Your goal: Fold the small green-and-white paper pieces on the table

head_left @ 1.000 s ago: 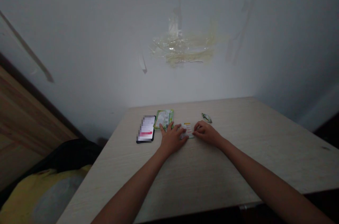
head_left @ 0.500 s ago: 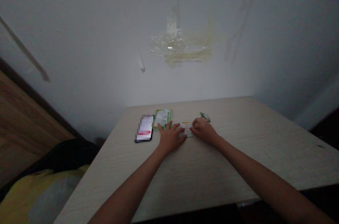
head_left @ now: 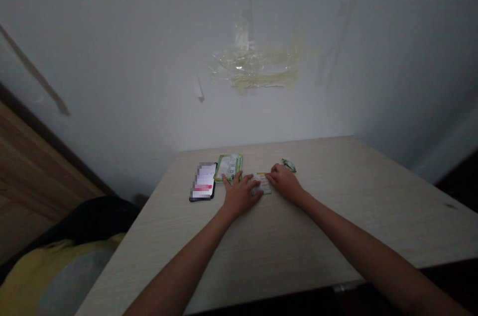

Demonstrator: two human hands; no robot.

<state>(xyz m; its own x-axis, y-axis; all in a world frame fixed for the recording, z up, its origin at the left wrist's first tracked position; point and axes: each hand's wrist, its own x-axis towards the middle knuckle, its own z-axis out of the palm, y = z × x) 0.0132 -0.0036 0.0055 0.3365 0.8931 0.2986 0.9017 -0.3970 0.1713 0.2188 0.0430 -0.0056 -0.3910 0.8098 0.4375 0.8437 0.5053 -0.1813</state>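
Observation:
A small, flat white packet [head_left: 264, 186] with a yellow strip and faint print lies on the table. My left hand [head_left: 241, 195] rests over its left part with fingers spread, holding it flat. At the packet's upper right corner, my right hand [head_left: 287, 182] has its fingertips pinched together on the edge. A green and white printed packet [head_left: 230, 164] lies just beyond my left fingers, which reach its lower edge. Behind my right hand is a small crumpled green wrapper [head_left: 289, 165].
A phone [head_left: 203, 181] with a lit, partly blurred screen lies left of the green packet. The pale wooden table [head_left: 336, 216] meets a wall [head_left: 149, 82] with old tape marks. A yellow and grey cloth item [head_left: 63, 271] sits below the table's left side.
My right fingertips have shifted slightly up along the white packet's right edge, baring more of its lower right part. My left hand has stayed in place.

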